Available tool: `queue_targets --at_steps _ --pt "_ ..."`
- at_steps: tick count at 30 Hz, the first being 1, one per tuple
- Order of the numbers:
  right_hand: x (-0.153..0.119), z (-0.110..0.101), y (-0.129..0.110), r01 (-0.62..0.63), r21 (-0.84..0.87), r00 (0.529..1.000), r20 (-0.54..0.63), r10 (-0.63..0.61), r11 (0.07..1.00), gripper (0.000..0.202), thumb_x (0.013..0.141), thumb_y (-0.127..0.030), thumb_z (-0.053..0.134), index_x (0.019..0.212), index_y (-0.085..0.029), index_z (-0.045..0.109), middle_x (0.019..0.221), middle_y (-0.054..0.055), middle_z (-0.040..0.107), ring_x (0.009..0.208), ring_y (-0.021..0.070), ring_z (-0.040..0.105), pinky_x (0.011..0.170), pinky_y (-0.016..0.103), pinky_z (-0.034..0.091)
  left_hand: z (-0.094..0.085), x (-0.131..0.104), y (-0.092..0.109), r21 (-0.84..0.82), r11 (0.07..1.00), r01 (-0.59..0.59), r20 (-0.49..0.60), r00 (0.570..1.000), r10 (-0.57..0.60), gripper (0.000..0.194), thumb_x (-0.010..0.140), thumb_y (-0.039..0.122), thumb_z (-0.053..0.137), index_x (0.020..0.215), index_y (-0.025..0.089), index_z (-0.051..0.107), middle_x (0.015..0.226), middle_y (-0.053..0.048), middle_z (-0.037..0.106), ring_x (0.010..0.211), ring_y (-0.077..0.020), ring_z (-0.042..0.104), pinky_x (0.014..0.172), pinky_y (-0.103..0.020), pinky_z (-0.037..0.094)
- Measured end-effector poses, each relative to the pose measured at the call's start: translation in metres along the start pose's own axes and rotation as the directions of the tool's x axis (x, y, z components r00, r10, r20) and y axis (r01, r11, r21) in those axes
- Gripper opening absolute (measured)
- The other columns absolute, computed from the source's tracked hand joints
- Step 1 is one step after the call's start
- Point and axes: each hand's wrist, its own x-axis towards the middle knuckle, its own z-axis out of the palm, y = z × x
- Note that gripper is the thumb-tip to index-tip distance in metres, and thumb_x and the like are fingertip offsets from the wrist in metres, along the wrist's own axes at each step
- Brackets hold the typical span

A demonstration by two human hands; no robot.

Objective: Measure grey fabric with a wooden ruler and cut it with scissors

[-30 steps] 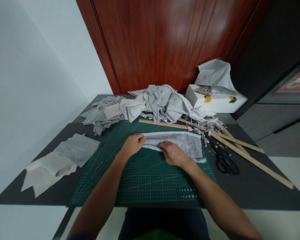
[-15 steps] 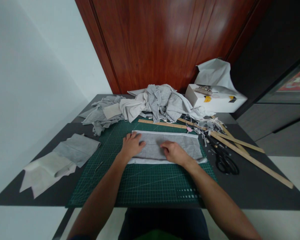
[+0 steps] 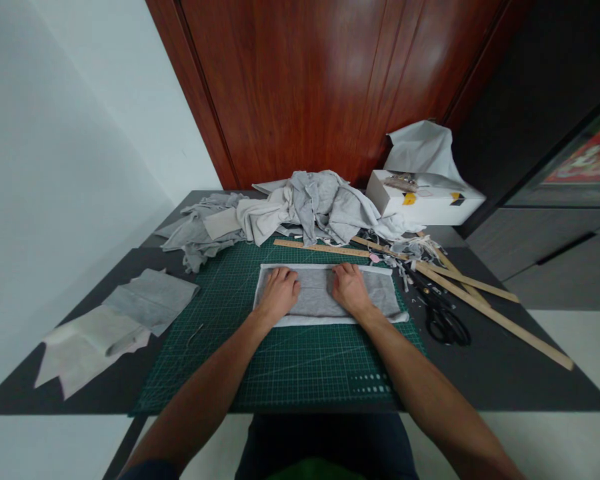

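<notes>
A grey rectangular cloth (image 3: 315,293) lies flat on a green cutting mat (image 3: 290,373), with pale folded strips along its far and near long edges. My left hand (image 3: 280,290) rests on the left part of the cloth, its fingers bent together at the far strip. Further right, my right hand (image 3: 349,288) is closed in the same manner over that far edge. Both sets of fingertips press or pinch the fabric there, and what lies under them is partly hidden.
Behind the mat is a heap of grey and white fabric (image 3: 325,203). A wooden ruler (image 3: 323,247) lies before it. At right are black scissors (image 3: 445,323), wooden strips (image 3: 500,327) and a white box (image 3: 425,203). Cloth pieces (image 3: 150,300) and tweezers (image 3: 195,335) lie at left.
My left hand has shifted right and drawn its spread fingers together. My right hand has moved from the middle of the cloth to its far edge.
</notes>
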Motion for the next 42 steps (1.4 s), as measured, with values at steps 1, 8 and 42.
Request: queue_targets --at_steps 1,8,42 --pt "-0.001 0.001 0.0 -0.016 0.002 1.0 0.0 0.016 1.0 0.035 0.096 -0.016 0.048 0.121 -0.012 0.072 0.124 0.018 0.07 0.115 0.0312 0.057 0.1 0.042 0.045 0.001 -0.001 -0.001 0.0 1.0 0.009 -0.005 1.0 -0.009 0.033 0.102 0.03 0.05 0.127 0.017 0.069 0.133 -0.015 0.063 0.128 -0.0325 0.053 0.111 -0.048 0.042" --pt "-0.005 0.006 -0.004 -0.059 -0.006 0.998 0.021 0.059 0.998 0.051 0.106 -0.032 0.039 0.152 -0.015 0.052 0.162 0.018 0.048 0.152 0.0407 0.033 0.118 0.065 0.028 0.004 -0.008 -0.003 0.056 0.99 0.131 0.045 0.99 -0.134 0.068 0.101 0.061 0.048 0.158 0.023 0.046 0.166 -0.015 0.041 0.154 -0.0443 0.029 0.124 -0.06 0.022" --pt "-0.1 -0.034 -0.022 0.258 0.095 0.908 0.316 -0.275 0.961 0.058 0.108 -0.044 0.043 0.163 -0.026 0.043 0.173 0.013 0.032 0.161 0.0419 0.019 0.125 0.069 0.023 -0.003 -0.009 0.002 0.108 0.972 0.21 0.158 0.961 -0.225 0.078 0.103 0.065 0.034 0.165 0.017 0.036 0.172 -0.021 0.03 0.159 -0.0482 0.02 0.125 -0.07 0.013"
